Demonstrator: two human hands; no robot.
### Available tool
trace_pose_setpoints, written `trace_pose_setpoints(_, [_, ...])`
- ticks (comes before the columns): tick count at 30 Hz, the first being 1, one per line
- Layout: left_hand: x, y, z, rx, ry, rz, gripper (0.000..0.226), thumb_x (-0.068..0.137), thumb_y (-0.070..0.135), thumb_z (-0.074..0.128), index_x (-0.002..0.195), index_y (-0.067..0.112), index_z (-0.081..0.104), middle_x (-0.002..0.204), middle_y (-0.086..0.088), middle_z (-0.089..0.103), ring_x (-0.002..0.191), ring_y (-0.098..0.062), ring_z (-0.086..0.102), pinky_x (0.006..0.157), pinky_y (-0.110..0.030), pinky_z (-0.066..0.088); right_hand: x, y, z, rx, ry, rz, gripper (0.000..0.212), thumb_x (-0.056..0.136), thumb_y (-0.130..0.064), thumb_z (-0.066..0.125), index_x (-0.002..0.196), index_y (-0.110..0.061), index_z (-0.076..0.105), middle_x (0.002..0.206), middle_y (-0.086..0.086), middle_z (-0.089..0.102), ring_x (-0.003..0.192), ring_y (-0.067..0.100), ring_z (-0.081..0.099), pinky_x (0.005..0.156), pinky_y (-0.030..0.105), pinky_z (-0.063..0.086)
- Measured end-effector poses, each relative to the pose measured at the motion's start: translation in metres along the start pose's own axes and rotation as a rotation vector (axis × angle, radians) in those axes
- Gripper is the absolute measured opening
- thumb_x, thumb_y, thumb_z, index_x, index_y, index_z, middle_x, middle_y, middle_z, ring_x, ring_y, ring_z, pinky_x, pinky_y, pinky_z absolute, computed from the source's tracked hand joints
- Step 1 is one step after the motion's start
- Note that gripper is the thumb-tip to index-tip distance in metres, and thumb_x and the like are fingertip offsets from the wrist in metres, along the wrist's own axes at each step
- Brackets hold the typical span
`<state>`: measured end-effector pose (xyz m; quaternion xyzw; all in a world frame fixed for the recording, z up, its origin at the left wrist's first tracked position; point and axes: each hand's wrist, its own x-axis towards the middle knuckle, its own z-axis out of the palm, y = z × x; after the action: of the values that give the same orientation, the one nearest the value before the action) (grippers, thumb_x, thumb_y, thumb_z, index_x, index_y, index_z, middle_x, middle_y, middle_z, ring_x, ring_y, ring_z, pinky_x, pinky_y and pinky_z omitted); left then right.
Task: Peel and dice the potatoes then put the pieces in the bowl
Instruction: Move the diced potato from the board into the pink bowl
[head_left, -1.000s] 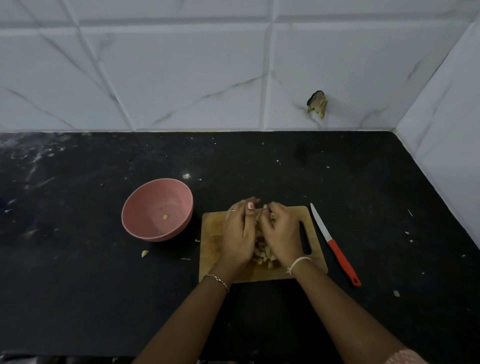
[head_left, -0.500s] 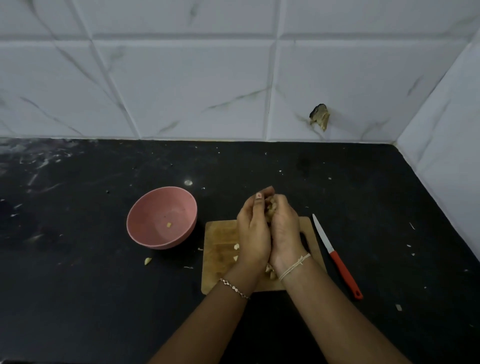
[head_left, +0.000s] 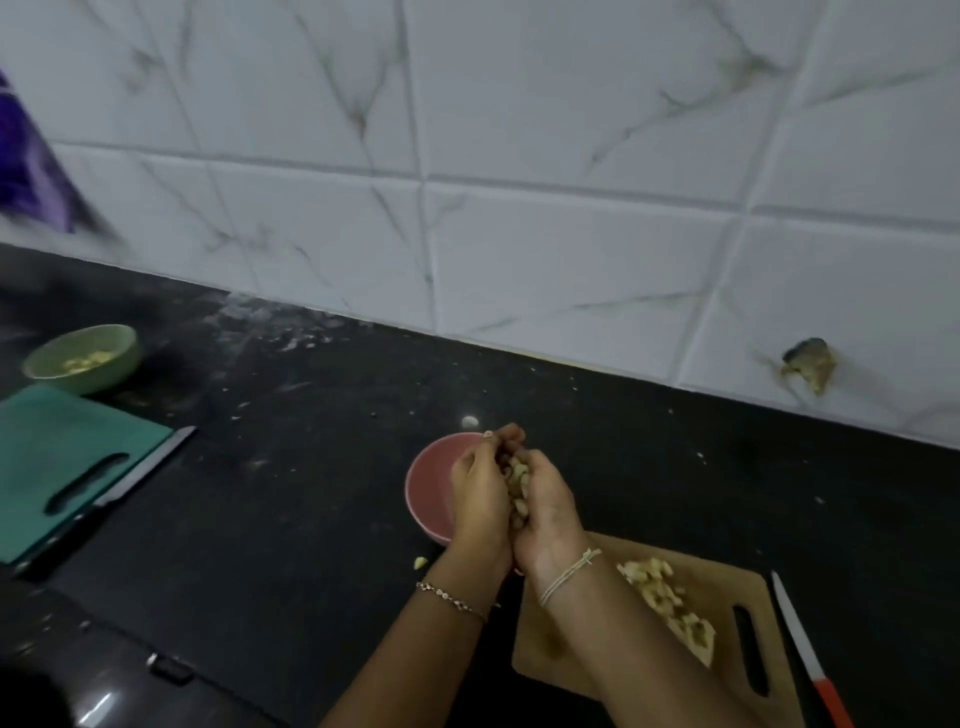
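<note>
Moved since the earlier frames: the two cupped hands, formerly over the wooden cutting board (head_left: 566, 657), are now lifted clear of it and sit over the pink bowl (head_left: 423, 491) at frame centre. The view has also swung, bringing a green bowl (head_left: 78, 358), a teal board (head_left: 57, 462) and a second knife (head_left: 143, 470) into the left of the frame. Left hand (head_left: 480, 501): fingers curled, palm inward, pressed against the right, holding the load. Right hand (head_left: 548, 506): likewise curled, holding the same load. Load: a handful of diced potato pieces (head_left: 517, 480), visible in the seam between the palms, which runs from the wrists at lower right up to the fingertips. Governing relation: the pink bowl lies directly beneath and slightly left of the hands, mostly hidden by the left hand, which is the nearer one. Parting the palms should therefore drop the pieces inside, though the right hand sits close to the near rim. Remaining pile (head_left: 657, 587): still on the wooden cutting board, lower right, just past the right wrist. Stray piece (head_left: 420, 562): on the black counter, just beside the bowl. Red-handled knife (head_left: 795, 631): lying right of the board, untouched.
</note>
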<state>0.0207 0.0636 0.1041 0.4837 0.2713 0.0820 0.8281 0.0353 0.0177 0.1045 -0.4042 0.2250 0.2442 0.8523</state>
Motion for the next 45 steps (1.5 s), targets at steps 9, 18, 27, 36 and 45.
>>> trace_pose_setpoints(9, [0.054, 0.007, -0.029, -0.084, 0.085, -0.164, 0.023, 0.097, 0.016, 0.052, 0.096, 0.005, 0.073, 0.090, -0.010, 0.075, 0.080, -0.020, 0.072, 0.066, -0.028, 0.055, 0.053, 0.024, 0.035, 0.107, 0.149, 0.047, 0.047, 0.102, -0.042, 0.040, 0.097, -0.005, 0.068, 0.092, 0.013, 0.071, 0.097, 0.030, 0.067, 0.085, 0.036, 0.051])
trace_pose_setpoints(18, [0.085, -0.006, -0.048, 0.097, -0.012, -0.293, 0.025, 0.088, 0.027, 0.055, 0.089, 0.012, 0.076, 0.096, -0.010, 0.075, 0.089, -0.024, 0.072, 0.079, -0.037, 0.057, 0.053, 0.020, 0.028, -0.044, 0.256, 0.048, 0.064, 0.103, -0.048, 0.030, 0.070, -0.005, 0.062, 0.060, 0.013, 0.065, 0.070, 0.027, 0.058, 0.073, 0.038, 0.045])
trace_pose_setpoints(27, [0.090, -0.008, -0.049, 0.133, -0.030, -0.244, 0.035, 0.096, 0.036, 0.047, 0.103, 0.015, 0.074, 0.102, -0.009, 0.074, 0.102, -0.027, 0.069, 0.099, -0.048, 0.050, 0.081, 0.033, 0.017, -0.276, 0.250, -0.160, 0.056, 0.106, -0.040, 0.029, 0.097, -0.005, 0.071, 0.084, 0.010, 0.075, 0.084, 0.025, 0.071, 0.068, 0.033, 0.054])
trace_pose_setpoints(36, [0.092, -0.013, -0.051, 0.143, -0.100, -0.249, 0.033, 0.095, 0.032, 0.048, 0.105, 0.014, 0.073, 0.103, -0.010, 0.074, 0.103, -0.026, 0.069, 0.099, -0.048, 0.050, 0.079, 0.029, 0.021, -0.418, 0.289, -0.320, 0.065, 0.100, -0.057, 0.027, 0.072, -0.009, 0.060, 0.058, 0.006, 0.056, 0.056, 0.018, 0.057, 0.052, 0.024, 0.047])
trace_pose_setpoints(45, [0.098, -0.023, -0.054, 0.145, -0.117, -0.226, 0.046, 0.086, 0.050, 0.047, 0.110, 0.020, 0.072, 0.110, -0.006, 0.073, 0.110, -0.026, 0.066, 0.101, -0.051, 0.046, 0.080, 0.021, 0.016, -0.318, 0.152, -0.245, 0.083, 0.092, -0.073, 0.012, 0.070, -0.012, 0.064, 0.071, 0.005, 0.071, 0.078, 0.020, 0.068, 0.085, 0.036, 0.052])
